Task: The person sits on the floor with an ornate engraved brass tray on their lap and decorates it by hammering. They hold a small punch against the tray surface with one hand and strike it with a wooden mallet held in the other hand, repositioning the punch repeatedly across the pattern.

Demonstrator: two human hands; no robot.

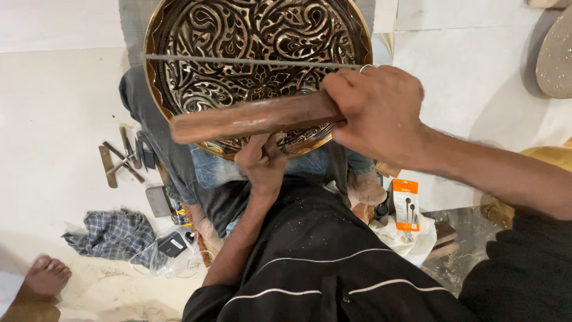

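- Far to my left, loose hand tools (125,160) lie on the pale floor (53,107), with a checked cloth (113,235) nearer me and someone else's bare foot (44,277) at the corner; none of it touches my work, and I should leave it well apart.
- The engraved brass tray (256,53) stands tilted against my knees, its lower rim just above my lap. To my mind it must not rock, so the knees have to brace it.
- My left hand (262,167) is closed around the tray's bottom rim, fingers curled under the edge. I judge a firm, still grip here matters most.
- The wooden handle (250,118) runs across the lower face of the tray, with a thin straight metal rod (238,59) lying across above it.
- My right hand (375,107) is clenched on the handle's right end. I would keep the stroke level and light, since pressing hard could scar the raised pattern.
- An orange packet (406,204) sits by my right knee, clear of the work.
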